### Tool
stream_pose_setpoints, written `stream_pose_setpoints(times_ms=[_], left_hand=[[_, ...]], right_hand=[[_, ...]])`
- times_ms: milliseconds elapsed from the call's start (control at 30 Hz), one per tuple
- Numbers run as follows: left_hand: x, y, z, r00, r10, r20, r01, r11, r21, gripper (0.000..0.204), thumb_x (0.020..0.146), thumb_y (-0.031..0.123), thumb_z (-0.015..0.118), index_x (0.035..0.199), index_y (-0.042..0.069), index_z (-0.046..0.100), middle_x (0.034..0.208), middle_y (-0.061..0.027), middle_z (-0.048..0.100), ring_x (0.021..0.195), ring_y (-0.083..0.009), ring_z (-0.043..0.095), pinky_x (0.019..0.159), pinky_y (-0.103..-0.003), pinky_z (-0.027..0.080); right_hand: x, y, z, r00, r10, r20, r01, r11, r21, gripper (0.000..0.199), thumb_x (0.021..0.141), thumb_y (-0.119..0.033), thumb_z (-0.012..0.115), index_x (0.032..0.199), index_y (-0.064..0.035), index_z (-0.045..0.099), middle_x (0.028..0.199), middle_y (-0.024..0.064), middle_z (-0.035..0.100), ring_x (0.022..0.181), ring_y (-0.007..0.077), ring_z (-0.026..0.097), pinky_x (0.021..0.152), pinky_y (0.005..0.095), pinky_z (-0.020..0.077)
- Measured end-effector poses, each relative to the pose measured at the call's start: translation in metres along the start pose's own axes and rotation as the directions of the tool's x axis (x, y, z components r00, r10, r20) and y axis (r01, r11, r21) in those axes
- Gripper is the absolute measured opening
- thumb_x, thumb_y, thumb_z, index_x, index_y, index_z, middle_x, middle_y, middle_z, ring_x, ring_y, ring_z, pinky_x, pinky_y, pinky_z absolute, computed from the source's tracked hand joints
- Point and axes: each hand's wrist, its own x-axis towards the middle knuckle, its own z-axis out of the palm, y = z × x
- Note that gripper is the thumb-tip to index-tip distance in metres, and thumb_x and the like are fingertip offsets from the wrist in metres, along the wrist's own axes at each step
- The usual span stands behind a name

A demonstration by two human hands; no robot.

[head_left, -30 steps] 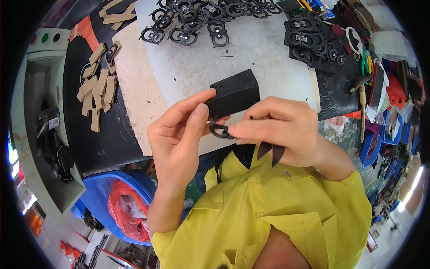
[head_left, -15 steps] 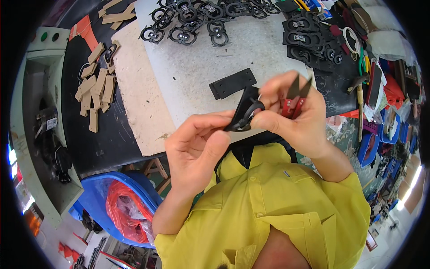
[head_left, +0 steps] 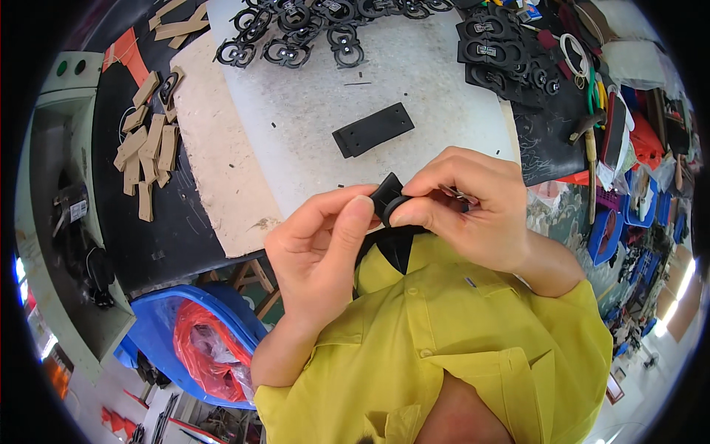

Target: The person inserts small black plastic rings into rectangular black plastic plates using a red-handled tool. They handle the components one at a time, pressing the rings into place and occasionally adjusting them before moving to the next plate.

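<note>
A small black strap piece with a ring (head_left: 388, 198) is held between both hands, above the near edge of the work surface. My left hand (head_left: 314, 248) pinches its left side between thumb and fingertips. On its right side, my right hand (head_left: 473, 211) closes thumb and fingers on the ring part. Thread snips (head_left: 457, 195) lie inside my right hand, mostly hidden by the fingers. Beyond the hands, flat black strips with small holes (head_left: 373, 129) lie overlapped on the pale board (head_left: 310, 159).
Black ring pieces (head_left: 288, 52) spread across the far board. More black pieces (head_left: 492, 55) are piled at far right, near a hammer (head_left: 589, 126). Tan strips (head_left: 151, 148) lie at left. A blue bin (head_left: 159, 318) with red plastic stands below the table's left edge.
My right hand has turned over and moved slightly down and left, so the snips' blades no longer point up in view. The black piece has been tilted between my fingers. The view has shifted slightly.
</note>
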Motion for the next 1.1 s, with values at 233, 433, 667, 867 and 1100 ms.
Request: stream_pose_setpoints(times_ms=[233,433,667,867,1100], left_hand=[[0.002,-0.008,-0.005,0.956,0.235,0.174,-0.270,0.938,0.220,0.027,0.081,-0.004,0.061,0.108,-0.007,0.057,0.095,-0.0126,0.064,0.083,-0.0127,0.061,0.075,-0.025,0.049],[0.006,-0.008,-0.008,0.992,0.064,0.111,-0.068,0.997,0.031,0.042,0.080,-0.007,0.061,0.120,-0.007,0.050,0.098,-0.0134,0.063,0.090,-0.0142,0.060,0.080,-0.026,0.048],[0.009,-0.009,-0.005,0.991,0.078,0.106,-0.074,0.996,-0.043,0.048,0.080,-0.008,0.060,0.125,-0.008,0.044,0.097,-0.0144,0.063,0.088,-0.0138,0.060,0.079,-0.025,0.048],[0.012,-0.005,0.004,0.989,0.131,-0.072,-0.127,0.990,0.061,0.043,0.081,-0.005,0.060,0.122,-0.008,0.047,0.090,-0.0110,0.063,0.081,-0.0116,0.060,0.073,-0.023,0.048],[0.014,0.000,-0.026,0.973,-0.229,-0.017,0.224,0.963,-0.147,0.023,0.082,0.000,0.062,0.102,-0.009,0.060,0.086,-0.0132,0.065,0.073,-0.0139,0.063,0.066,-0.024,0.052]], right_hand=[[0.003,-0.002,-0.005,0.924,0.355,0.144,-0.380,0.897,0.226,0.024,0.072,-0.015,0.076,0.084,-0.0029,0.060,0.066,-0.0033,0.054,0.056,0.0031,0.038,0.050,0.0189,0.0350],[0.003,0.006,-0.004,0.882,0.373,0.288,-0.466,0.781,0.416,0.017,0.079,-0.015,0.071,0.081,-0.0035,0.058,0.067,-0.0061,0.051,0.060,-0.0004,0.042,0.051,0.0186,0.0330],[0.007,0.001,-0.004,0.825,0.454,0.336,-0.563,0.707,0.428,0.016,0.081,-0.014,0.069,0.077,-0.0044,0.056,0.065,-0.0063,0.049,0.058,-0.0001,0.041,0.050,0.0184,0.0319],[0.009,0.001,0.002,0.953,0.277,0.123,-0.301,0.914,0.273,0.012,0.079,-0.011,0.067,0.079,-0.0045,0.057,0.065,-0.0017,0.051,0.054,0.0048,0.046,0.046,0.0210,0.0355],[0.010,0.014,0.002,0.731,-0.644,0.228,0.674,0.626,-0.394,0.043,0.050,-0.001,0.069,0.093,-0.0026,0.064,0.081,0.0054,0.058,0.051,0.0115,0.050,0.045,0.0197,0.0425]])
